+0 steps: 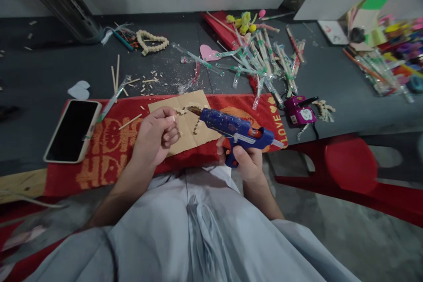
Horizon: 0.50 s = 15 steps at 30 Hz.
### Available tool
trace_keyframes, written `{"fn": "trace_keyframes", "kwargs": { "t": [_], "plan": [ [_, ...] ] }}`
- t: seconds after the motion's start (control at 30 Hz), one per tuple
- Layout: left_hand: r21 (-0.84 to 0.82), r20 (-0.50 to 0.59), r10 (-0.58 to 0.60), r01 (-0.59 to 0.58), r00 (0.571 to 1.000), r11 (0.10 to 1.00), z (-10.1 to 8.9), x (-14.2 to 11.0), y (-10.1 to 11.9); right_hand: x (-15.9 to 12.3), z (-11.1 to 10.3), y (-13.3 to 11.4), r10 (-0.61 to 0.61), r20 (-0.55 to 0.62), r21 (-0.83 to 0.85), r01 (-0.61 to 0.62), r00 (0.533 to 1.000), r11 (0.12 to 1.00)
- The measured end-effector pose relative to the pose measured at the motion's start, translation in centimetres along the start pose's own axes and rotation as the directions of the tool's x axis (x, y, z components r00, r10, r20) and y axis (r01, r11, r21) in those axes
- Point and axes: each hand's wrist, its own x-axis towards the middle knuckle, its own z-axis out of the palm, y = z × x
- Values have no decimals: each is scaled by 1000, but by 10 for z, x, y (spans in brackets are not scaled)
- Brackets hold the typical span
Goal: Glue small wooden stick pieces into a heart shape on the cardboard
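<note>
Red chair (pixel 350 165) — grey floor (pixel 337 220)

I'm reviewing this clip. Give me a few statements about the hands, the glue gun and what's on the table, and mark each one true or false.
1. The right hand holds a blue glue gun. True.
2. The left hand is spread out flat. False: its fingers are curled.
3. The nozzle points left, over the brown paper. True.
4. The phone lies to the right of the brown paper. False: it lies to the left, at the left end of the red towel.
5. The phone's screen is dark. True.
6. The pink heart lies on the red towel. False: it lies beyond the towel, on the grey table.
</note>
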Motion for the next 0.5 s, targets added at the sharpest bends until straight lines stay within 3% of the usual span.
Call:
{"fn": "trace_keyframes", "kwargs": {
  "t": [0.33,0.5],
  "plan": [
    [-139,65,-88,96,994,986,-3,2,4,2,1,5,-2,15,11,2,1000,1000],
    [-206,22,-158,159,987,966,-7,1,7,2,1,4,-4,9,-18,4,1000,1000]
  ]
}}
